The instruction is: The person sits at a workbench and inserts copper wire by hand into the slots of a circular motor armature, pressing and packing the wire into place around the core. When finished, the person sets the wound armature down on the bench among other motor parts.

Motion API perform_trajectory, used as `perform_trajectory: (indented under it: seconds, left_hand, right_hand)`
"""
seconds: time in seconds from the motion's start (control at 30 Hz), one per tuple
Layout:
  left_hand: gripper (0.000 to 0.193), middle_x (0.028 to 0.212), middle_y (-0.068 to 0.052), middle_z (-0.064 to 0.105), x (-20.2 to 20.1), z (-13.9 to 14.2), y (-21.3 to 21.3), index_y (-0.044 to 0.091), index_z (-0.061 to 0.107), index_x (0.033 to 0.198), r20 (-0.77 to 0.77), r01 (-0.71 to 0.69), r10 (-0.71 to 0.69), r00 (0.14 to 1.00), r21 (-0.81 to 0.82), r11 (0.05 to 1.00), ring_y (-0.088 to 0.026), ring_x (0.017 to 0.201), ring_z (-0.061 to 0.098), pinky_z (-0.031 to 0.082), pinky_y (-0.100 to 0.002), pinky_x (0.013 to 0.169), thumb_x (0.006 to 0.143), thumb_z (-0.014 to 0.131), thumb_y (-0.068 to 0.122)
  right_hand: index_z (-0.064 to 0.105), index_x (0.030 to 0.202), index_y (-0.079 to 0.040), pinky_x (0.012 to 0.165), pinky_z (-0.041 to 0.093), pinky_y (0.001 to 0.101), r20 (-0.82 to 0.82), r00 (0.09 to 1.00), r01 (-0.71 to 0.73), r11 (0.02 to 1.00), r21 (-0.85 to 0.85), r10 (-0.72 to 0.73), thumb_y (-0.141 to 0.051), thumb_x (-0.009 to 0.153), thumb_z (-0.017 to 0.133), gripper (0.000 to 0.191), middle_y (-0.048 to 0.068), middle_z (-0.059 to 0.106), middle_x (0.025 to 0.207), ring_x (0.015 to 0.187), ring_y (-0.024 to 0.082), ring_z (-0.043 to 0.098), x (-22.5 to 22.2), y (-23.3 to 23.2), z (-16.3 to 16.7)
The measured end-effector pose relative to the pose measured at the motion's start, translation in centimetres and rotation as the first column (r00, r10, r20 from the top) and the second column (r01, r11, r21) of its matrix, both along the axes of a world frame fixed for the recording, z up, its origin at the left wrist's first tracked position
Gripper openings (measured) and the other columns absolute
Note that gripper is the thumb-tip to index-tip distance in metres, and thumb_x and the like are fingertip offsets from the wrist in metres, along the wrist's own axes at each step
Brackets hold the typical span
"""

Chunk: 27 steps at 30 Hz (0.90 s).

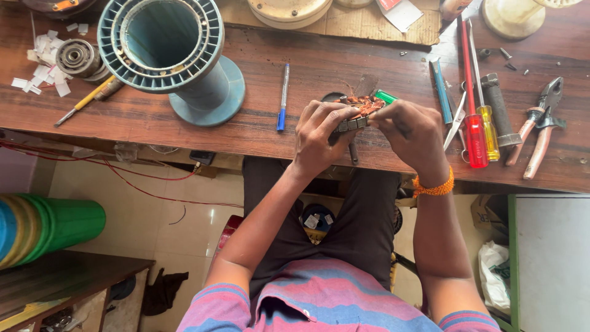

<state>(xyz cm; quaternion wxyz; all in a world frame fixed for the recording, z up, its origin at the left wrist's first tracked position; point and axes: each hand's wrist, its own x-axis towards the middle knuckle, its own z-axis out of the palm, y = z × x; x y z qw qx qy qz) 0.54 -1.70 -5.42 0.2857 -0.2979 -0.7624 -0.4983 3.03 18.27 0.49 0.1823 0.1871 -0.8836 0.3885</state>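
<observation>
Left hand [319, 132]: curled round the near end of the coil [359, 112], fingers bent, thumb tucked under — a firm grip, not open at all.
Right hand [410, 132]: closed on the coil's other end, fingertips pinching the top where the copper wire shows; an orange band [434, 187] sits on its wrist.
Coil: a small wound piece with a grey metal core and reddish copper windings, held between both hands, just above the bench [258, 123] edge.
Beyond the hands: a green bit [386, 96] peeks out just past the right fingertips.
Left of the left hand: a blue pen [283, 97] lies near; further off stands a big teal spool [175, 55].
Right of the right hand: scissors [456, 120] just beside, then a red screwdriver [472, 104], a yellow screwdriver [485, 107], and pliers [541, 126] well apart.
</observation>
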Motion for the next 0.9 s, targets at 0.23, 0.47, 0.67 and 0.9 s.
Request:
perform_trajectory:
  seconds: [0.23, 0.47, 0.67, 0.9]
  left_hand:
    - [0.038, 0.114, -0.004, 0.07, 0.1, 0.7, 0.0, 0.011, 0.068, 0.118, -0.005, -0.013, 0.013, 1.0, -0.028, 1.0, -0.026, 0.106, 0.065, 0.052, -0.041, 0.095, 0.085, 0.085, 0.019]
    - [0.047, 0.093, -0.003, 0.075, -0.9, 3.1, 0.3, 0.012, 0.064, 0.131, 0.538, 0.038, -0.048, 0.842, 0.03, 0.999, -0.018, 0.095, 0.069, 0.055, -0.035, 0.086, 0.091, 0.071, 0.036]
    - [0.026, 0.092, -0.001, 0.073, -4.2, 3.5, 0.1, 0.007, 0.072, 0.104, 0.701, 0.254, -0.301, 0.646, 0.174, 0.951, -0.012, 0.086, 0.07, 0.057, -0.031, 0.078, 0.088, 0.072, 0.028]
    - [0.027, 0.103, 0.0, 0.061, -6.6, 2.5, -3.9, 0.001, 0.067, 0.105, 0.478, 0.666, -0.793, 0.377, 0.455, 0.591, -0.013, 0.101, 0.059, 0.049, -0.031, 0.091, 0.096, 0.076, 0.024]
  right_hand:
    - [0.071, 0.101, -0.002, 0.062, 0.048, 0.027, 0.001, 1.0, -0.02, 1.0, -0.016, 0.02, -0.003, 0.099, 0.079, 0.008, 0.008, 0.07, 0.083, 0.07, 0.01, 0.065, -2.2, -0.5, 0.6]
    - [0.074, 0.105, -0.004, 0.059, 0.051, 0.0247, 0.047, 0.998, -0.049, 0.997, -0.064, 0.052, -0.01, 0.1, 0.081, 0.011, 0.005, 0.074, 0.088, 0.071, 0.007, 0.066, -4.1, -1.1, 0.4]
    - [0.073, 0.095, -0.003, 0.057, 0.043, 0.0287, -0.04, 0.997, 0.074, 0.997, 0.036, -0.073, -0.013, 0.093, 0.089, 0.019, 0.006, 0.067, 0.073, 0.062, 0.01, 0.058, -3.6, -1.5, 1.1]
    - [0.068, 0.093, -0.003, 0.059, 0.042, 0.0311, -0.04, 0.999, 0.0, 1.0, 0.012, 0.0, -0.009, 0.091, 0.086, 0.02, 0.008, 0.062, 0.078, 0.062, 0.011, 0.052, 0.6, -3.3, 1.3]
